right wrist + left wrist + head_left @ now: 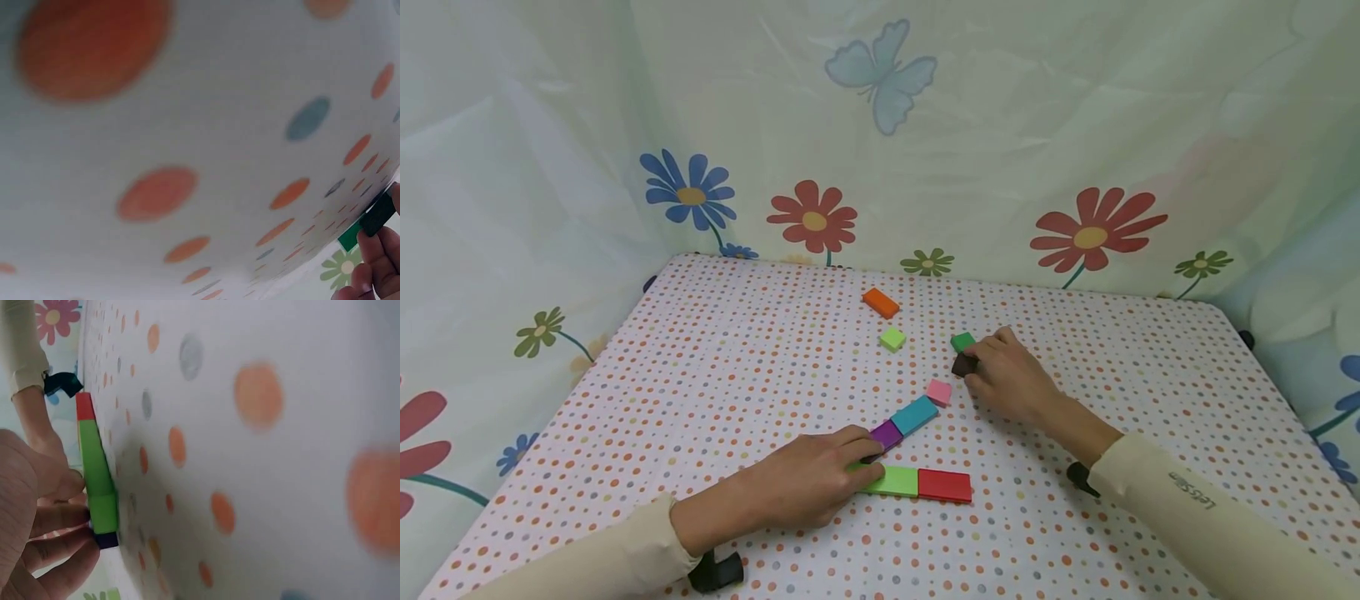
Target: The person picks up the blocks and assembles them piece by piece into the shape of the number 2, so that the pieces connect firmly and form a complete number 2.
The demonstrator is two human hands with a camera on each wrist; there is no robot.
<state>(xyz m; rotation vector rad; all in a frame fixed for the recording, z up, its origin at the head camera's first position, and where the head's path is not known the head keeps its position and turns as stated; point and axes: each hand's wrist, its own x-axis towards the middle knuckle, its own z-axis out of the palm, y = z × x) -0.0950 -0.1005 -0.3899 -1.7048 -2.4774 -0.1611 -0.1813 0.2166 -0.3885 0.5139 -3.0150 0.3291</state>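
Head view shows the right hand (pixel 1018 382) pinching a dark block (pixel 963 365) in its fingers, beside a green block (pixel 962 341) on the tabletop (pixel 1097 358). Right wrist view: its long side seems to slant up and right. The left hand (pixel 811 482) touches a light green block (pixel 898 481); I can't tell if it's gripping.

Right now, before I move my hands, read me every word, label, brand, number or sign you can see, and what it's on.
"Let'sSlim", as best I can read the small slanted lettering: on the right sleeve.
I can read no other text on the blocks, the dotted tablecloth or the backdrop.
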